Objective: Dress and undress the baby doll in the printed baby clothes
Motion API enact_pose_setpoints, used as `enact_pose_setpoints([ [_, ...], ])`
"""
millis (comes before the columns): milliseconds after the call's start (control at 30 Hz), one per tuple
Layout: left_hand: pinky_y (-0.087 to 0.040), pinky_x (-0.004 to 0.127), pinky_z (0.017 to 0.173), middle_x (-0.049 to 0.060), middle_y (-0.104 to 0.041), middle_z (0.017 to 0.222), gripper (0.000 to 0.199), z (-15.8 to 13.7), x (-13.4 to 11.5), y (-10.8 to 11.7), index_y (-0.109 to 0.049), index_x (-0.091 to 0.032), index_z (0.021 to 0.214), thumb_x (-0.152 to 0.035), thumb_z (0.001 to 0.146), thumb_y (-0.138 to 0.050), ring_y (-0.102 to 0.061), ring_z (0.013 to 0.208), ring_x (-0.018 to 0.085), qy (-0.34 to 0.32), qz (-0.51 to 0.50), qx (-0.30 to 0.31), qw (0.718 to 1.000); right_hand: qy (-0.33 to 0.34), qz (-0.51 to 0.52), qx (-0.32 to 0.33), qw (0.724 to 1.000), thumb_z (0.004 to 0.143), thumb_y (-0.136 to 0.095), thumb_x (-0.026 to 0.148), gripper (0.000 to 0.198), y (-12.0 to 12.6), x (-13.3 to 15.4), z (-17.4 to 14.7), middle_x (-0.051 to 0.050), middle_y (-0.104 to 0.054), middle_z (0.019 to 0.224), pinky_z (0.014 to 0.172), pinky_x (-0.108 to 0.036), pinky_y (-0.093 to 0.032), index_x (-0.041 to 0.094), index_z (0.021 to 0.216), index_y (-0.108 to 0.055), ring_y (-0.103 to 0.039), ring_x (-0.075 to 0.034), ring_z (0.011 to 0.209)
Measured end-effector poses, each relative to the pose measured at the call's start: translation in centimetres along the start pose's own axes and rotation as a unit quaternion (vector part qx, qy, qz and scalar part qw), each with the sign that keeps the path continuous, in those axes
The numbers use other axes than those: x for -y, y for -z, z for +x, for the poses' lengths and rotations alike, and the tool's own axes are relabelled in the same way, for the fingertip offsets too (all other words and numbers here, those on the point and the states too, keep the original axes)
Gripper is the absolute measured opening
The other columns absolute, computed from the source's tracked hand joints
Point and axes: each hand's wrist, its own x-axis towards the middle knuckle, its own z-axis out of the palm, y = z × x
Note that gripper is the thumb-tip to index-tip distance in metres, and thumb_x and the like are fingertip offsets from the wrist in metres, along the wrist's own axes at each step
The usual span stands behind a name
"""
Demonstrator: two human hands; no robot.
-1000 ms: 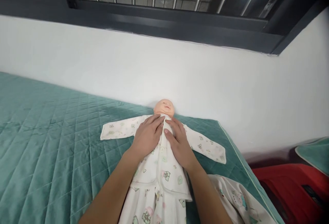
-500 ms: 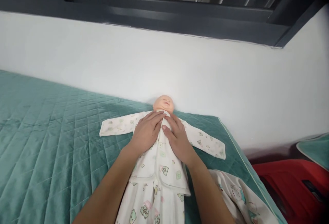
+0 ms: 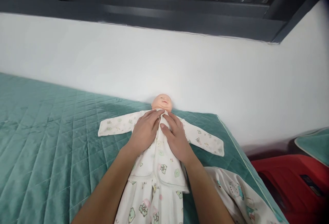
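A baby doll (image 3: 161,101) lies on its back on the green quilted bed cover, its head by the wall. It wears a white, bear-printed jacket (image 3: 169,176) with buttons down the front, and matching trousers (image 3: 154,200). Both sleeves spread out sideways. My left hand (image 3: 146,128) rests on the left side of the jacket's chest, fingers stretched toward the collar. On the other side of the front opening lies my right hand (image 3: 177,136), its thumb apart from the extended fingers. The fingertips of both hands nearly meet just below the neck; my hands cover the upper chest.
A pale printed cloth (image 3: 236,189) lies on the bed at the lower right. Beyond the bed's piped edge stands a red plastic object (image 3: 288,179), with another green cover (image 3: 313,145) behind it. A white wall (image 3: 144,59) rises behind the doll, below a dark window frame (image 3: 159,13).
The view has shifted slightly. Both hands stay on the jacket's chest, and the fabric between the fingertips at the collar has changed shape a little.
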Motion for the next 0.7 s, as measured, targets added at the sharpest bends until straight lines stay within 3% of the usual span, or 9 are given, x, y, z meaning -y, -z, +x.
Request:
enact_pose_setpoints([
  [167, -0.042, 0.036, 0.109, 0.000, -0.061, 0.132, 0.035, -0.1, -0.3, 0.2, -0.058, -0.028, 0.127, -0.022, 0.095, -0.043, -0.050, 0.127, 0.018, -0.001, -0.031, -0.035, 0.999, -0.005, 0.093, -0.062, 0.994, 0.089, -0.058, 0.045, 0.037, -0.3, -0.2, -0.4, -0.003, -0.046, 0.144, 0.117, -0.046, -0.028, 0.027, 0.121, -0.056, -0.038, -0.024, 0.136],
  [300, -0.041, 0.037, 0.109, 0.003, -0.062, 0.126, 0.020, -0.2, -0.3, 0.1, -0.063, -0.023, 0.108, -0.023, 0.093, -0.049, -0.052, 0.122, 0.018, 0.000, -0.032, -0.079, 0.996, 0.019, 0.128, -0.081, 0.988, 0.088, -0.060, 0.037, 0.027, -0.3, 0.0, -1.2, -0.002, -0.049, 0.141, 0.115, -0.043, -0.030, 0.026, 0.112, -0.057, -0.042, -0.023, 0.133],
  [467, -0.039, 0.039, 0.111, 0.002, -0.061, 0.126, 0.022, -0.7, -0.2, 0.0, -0.068, -0.024, 0.101, -0.025, 0.094, -0.047, -0.050, 0.124, 0.020, 0.002, -0.022, -0.050, 0.998, 0.057, 0.101, -0.073, 0.991, 0.091, -0.056, 0.036, 0.023, -0.5, 0.3, -3.0, -0.002, -0.048, 0.143, 0.116, -0.042, -0.029, 0.026, 0.112, -0.059, -0.041, -0.022, 0.134],
  [700, -0.034, 0.038, 0.115, 0.000, -0.062, 0.128, 0.020, -0.9, 0.2, 0.5, -0.071, -0.024, 0.092, -0.028, 0.091, -0.051, -0.051, 0.124, 0.019, 0.019, -0.094, -0.013, 0.995, 0.069, 0.058, -0.109, 0.990, 0.094, -0.050, 0.035, 0.030, -2.0, 0.2, -5.0, -0.003, -0.044, 0.147, 0.119, -0.043, -0.024, 0.026, 0.121, -0.058, -0.036, -0.020, 0.138],
])
